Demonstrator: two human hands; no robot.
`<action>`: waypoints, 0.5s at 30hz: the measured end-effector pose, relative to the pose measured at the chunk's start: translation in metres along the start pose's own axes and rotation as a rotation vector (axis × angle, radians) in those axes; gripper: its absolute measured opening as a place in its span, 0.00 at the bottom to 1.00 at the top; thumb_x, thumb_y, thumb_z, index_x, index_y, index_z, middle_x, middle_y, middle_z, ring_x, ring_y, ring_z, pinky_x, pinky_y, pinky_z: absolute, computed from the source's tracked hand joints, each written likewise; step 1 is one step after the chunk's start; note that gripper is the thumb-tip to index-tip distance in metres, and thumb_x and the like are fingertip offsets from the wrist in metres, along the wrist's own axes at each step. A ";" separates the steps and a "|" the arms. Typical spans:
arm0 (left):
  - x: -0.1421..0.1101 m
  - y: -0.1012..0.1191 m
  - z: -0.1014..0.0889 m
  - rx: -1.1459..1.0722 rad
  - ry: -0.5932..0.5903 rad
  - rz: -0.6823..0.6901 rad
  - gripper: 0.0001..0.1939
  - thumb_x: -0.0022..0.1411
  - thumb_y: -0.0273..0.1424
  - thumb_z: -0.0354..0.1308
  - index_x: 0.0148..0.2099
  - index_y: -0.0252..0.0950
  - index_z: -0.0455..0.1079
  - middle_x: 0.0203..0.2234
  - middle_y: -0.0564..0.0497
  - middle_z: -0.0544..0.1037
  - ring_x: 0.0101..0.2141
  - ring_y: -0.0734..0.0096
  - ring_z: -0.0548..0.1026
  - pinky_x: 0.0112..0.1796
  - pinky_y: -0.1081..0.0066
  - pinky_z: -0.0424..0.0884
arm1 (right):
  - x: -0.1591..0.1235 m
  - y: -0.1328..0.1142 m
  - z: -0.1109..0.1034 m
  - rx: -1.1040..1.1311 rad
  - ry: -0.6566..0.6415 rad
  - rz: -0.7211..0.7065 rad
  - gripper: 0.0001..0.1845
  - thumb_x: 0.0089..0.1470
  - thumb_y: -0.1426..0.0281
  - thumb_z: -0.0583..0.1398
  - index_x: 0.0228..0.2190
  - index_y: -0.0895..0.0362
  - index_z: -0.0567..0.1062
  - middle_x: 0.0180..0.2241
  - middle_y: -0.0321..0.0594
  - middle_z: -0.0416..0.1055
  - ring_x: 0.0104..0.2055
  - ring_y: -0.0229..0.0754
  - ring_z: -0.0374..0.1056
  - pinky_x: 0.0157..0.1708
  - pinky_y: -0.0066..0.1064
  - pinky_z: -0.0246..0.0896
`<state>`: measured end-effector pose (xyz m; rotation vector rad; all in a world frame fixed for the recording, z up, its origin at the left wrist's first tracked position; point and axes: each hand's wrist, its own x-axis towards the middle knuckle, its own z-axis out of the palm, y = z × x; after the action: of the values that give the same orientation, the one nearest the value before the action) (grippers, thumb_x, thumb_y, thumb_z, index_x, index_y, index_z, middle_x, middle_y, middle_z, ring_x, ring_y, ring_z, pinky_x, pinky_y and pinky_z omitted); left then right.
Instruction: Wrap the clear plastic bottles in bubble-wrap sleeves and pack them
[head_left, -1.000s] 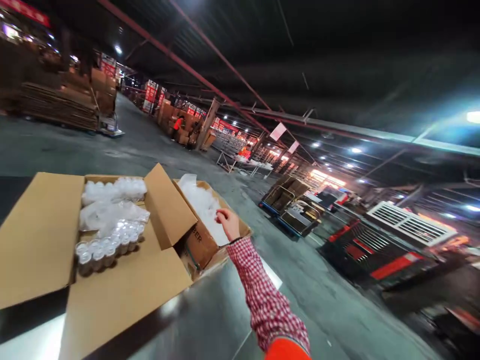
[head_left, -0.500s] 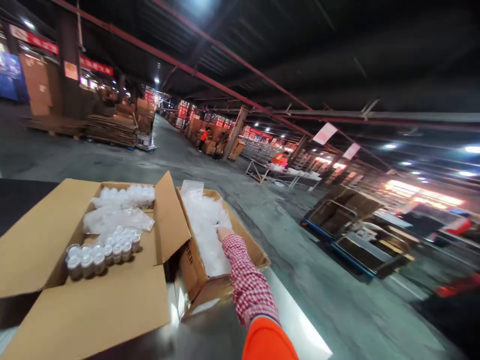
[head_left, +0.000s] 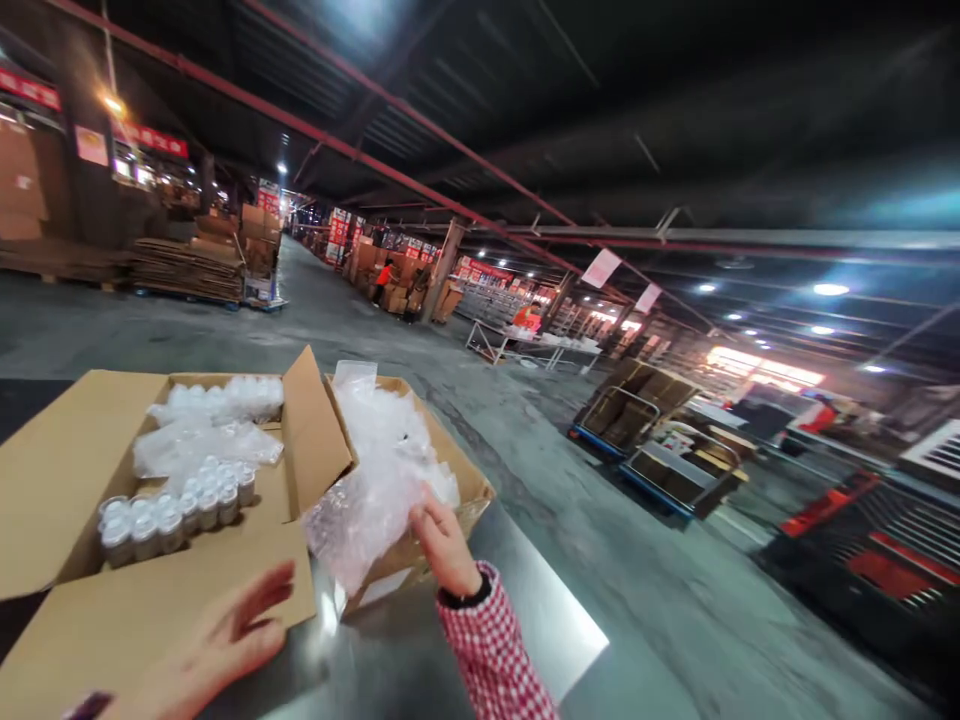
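My right hand (head_left: 444,545), in a checked sleeve, pinches a clear plastic bag (head_left: 352,530) at the near end of a narrow carton (head_left: 469,480). The bag spills over that carton's near left side. More crumpled clear plastic bags (head_left: 382,425) fill the carton. My left hand (head_left: 236,635) is over the near flap of a wide open carton (head_left: 180,600), fingers apart and holding nothing. Inside the wide carton stand rows of small clear capped containers (head_left: 161,525), with a crumpled clear bag (head_left: 199,445) lying between two groups of them.
Both cartons rest on a shiny metal table (head_left: 540,600). Loaded trolleys (head_left: 667,470) stand on the floor to the right, near a red and black machine (head_left: 885,560). Farther back are a person in orange (head_left: 527,318), a white table (head_left: 525,345) and stacked flat cardboard (head_left: 187,270).
My right hand has come back toward me from inside the narrow carton, drawing a bag over its near side. My left hand has entered at the lower left. The view has swung right.
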<state>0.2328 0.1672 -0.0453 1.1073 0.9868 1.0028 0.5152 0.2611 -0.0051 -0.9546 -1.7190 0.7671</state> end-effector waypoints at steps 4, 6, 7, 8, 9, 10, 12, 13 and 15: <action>-0.007 -0.004 0.018 -0.131 0.165 0.076 0.26 0.50 0.48 0.64 0.48 0.41 0.72 0.53 0.48 0.71 0.58 0.50 0.61 0.59 0.56 0.58 | -0.052 -0.013 0.069 0.158 -0.091 0.096 0.18 0.57 0.55 0.54 0.34 0.52 0.78 0.41 0.42 0.70 0.45 0.47 0.64 0.50 0.38 0.58; -0.014 -0.006 0.006 -0.210 0.276 0.077 0.23 0.52 0.47 0.63 0.46 0.38 0.73 0.46 0.46 0.76 0.52 0.51 0.69 0.55 0.58 0.64 | -0.068 -0.010 0.101 0.320 -0.079 0.209 0.19 0.56 0.55 0.55 0.38 0.53 0.78 0.41 0.43 0.71 0.45 0.47 0.65 0.51 0.39 0.59; -0.019 -0.008 -0.002 -0.250 0.277 0.072 0.22 0.54 0.45 0.63 0.45 0.36 0.73 0.42 0.46 0.77 0.47 0.53 0.72 0.51 0.60 0.68 | -0.074 -0.008 0.117 0.431 -0.066 0.283 0.19 0.55 0.55 0.56 0.39 0.53 0.77 0.41 0.44 0.73 0.44 0.47 0.66 0.50 0.39 0.59; -0.024 -0.010 -0.012 -0.286 0.264 0.072 0.21 0.55 0.44 0.62 0.45 0.34 0.73 0.39 0.46 0.78 0.42 0.55 0.74 0.46 0.62 0.71 | -0.079 -0.005 0.133 0.548 -0.062 0.356 0.19 0.54 0.54 0.57 0.40 0.54 0.77 0.39 0.44 0.74 0.43 0.47 0.67 0.49 0.40 0.60; -0.030 -0.012 -0.020 -0.314 0.256 0.077 0.20 0.55 0.42 0.62 0.44 0.32 0.73 0.36 0.46 0.78 0.38 0.58 0.75 0.41 0.66 0.72 | -0.083 -0.003 0.148 0.655 -0.075 0.427 0.19 0.53 0.54 0.58 0.39 0.54 0.77 0.38 0.44 0.75 0.41 0.47 0.69 0.47 0.41 0.62; -0.036 -0.014 -0.029 -0.334 0.264 0.079 0.19 0.55 0.42 0.63 0.43 0.32 0.73 0.33 0.47 0.78 0.34 0.62 0.75 0.36 0.68 0.72 | -0.087 -0.001 0.163 0.738 -0.107 0.499 0.18 0.51 0.54 0.60 0.37 0.54 0.78 0.35 0.43 0.76 0.38 0.47 0.70 0.44 0.41 0.64; -0.049 -0.016 -0.042 -0.351 0.307 0.084 0.18 0.56 0.41 0.63 0.42 0.32 0.72 0.28 0.50 0.77 0.29 0.67 0.74 0.31 0.72 0.70 | -0.092 0.002 0.187 0.813 -0.182 0.619 0.16 0.46 0.56 0.64 0.34 0.53 0.78 0.33 0.40 0.77 0.34 0.46 0.71 0.41 0.40 0.65; -0.055 -0.017 -0.048 -0.359 0.330 0.082 0.17 0.56 0.41 0.62 0.41 0.32 0.72 0.26 0.51 0.76 0.28 0.69 0.73 0.30 0.73 0.69 | -0.093 0.003 0.196 0.826 -0.200 0.661 0.15 0.44 0.57 0.66 0.33 0.53 0.78 0.32 0.38 0.77 0.34 0.45 0.71 0.40 0.39 0.65; -0.066 -0.017 -0.059 -0.353 0.348 0.077 0.17 0.56 0.43 0.62 0.38 0.33 0.72 0.25 0.52 0.75 0.26 0.71 0.72 0.28 0.75 0.68 | -0.094 0.001 0.207 0.877 -0.200 0.721 0.19 0.42 0.56 0.67 0.34 0.54 0.78 0.34 0.38 0.77 0.35 0.44 0.71 0.41 0.36 0.64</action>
<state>0.1619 0.1150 -0.0640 0.6942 0.9955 1.4039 0.3385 0.1676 -0.1129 -0.8525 -0.9489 1.9317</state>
